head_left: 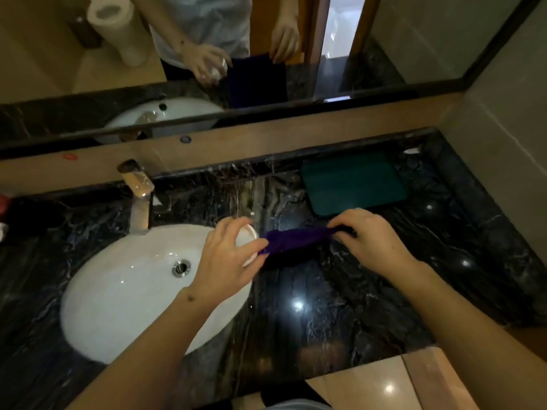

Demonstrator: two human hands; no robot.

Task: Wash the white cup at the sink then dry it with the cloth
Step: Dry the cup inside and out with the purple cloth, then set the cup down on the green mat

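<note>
My left hand [226,258] grips the white cup [248,236] at the right rim of the white oval sink [124,291], and its fingertips also pinch the left end of a dark purple cloth [296,239]. The cup lies on its side, mostly hidden behind my fingers. My right hand [370,236] pinches the cloth's right end, so the cloth hangs stretched between both hands above the black marble counter [325,306].
A metal faucet [137,196] stands behind the sink. A dark green folded mat [352,182] lies at the back right of the counter. A mirror [207,54] above reflects my hands, the cloth and a paper roll. A wall bounds the right side.
</note>
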